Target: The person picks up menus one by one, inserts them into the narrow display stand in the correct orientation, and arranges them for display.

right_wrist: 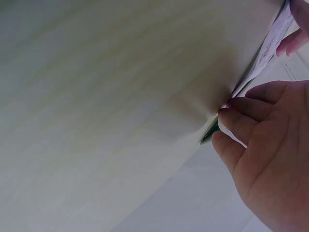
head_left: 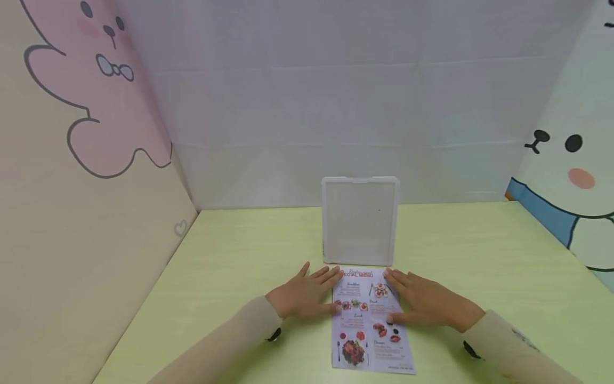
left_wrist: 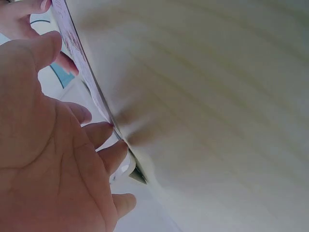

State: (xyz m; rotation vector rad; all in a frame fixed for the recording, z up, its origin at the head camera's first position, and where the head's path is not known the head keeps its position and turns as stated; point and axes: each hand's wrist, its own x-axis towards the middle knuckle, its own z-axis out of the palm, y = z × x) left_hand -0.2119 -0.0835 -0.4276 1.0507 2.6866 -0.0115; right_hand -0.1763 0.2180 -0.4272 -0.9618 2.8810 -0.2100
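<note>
A printed menu sheet with food pictures lies on the pale yellow table, its heading toward the back. My left hand rests at its left edge, fingertips on the upper corner and thumb at the side. Opposite it, my right hand touches the right edge with fingers stretched out. Just behind the menu's top edge stands a clear panel with a white frame. Both wrist views show the left palm and right palm from the side, fingertips at the sheet's edge.
The table meets a white cloth backdrop at the back. Side walls carry cartoon prints, a pink bear at the left and a white animal at the right.
</note>
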